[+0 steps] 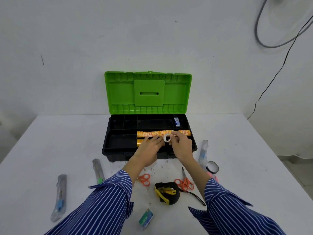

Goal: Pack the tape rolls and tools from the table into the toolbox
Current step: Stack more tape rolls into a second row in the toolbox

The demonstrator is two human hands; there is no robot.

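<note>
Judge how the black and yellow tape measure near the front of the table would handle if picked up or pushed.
The tape measure looks chunky and rigid, so probably dense for its size and stiff in the hand. It rests on a broad side, so a push would likely slide it rather than roll it. Its black wrist strap lies loose on the table and would probably dangle.

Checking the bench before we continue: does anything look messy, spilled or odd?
Small brownish specks and crumbs are scattered on the white table, just in front of the toolbox, near the orange scissors. Nothing looks damaged.
</note>
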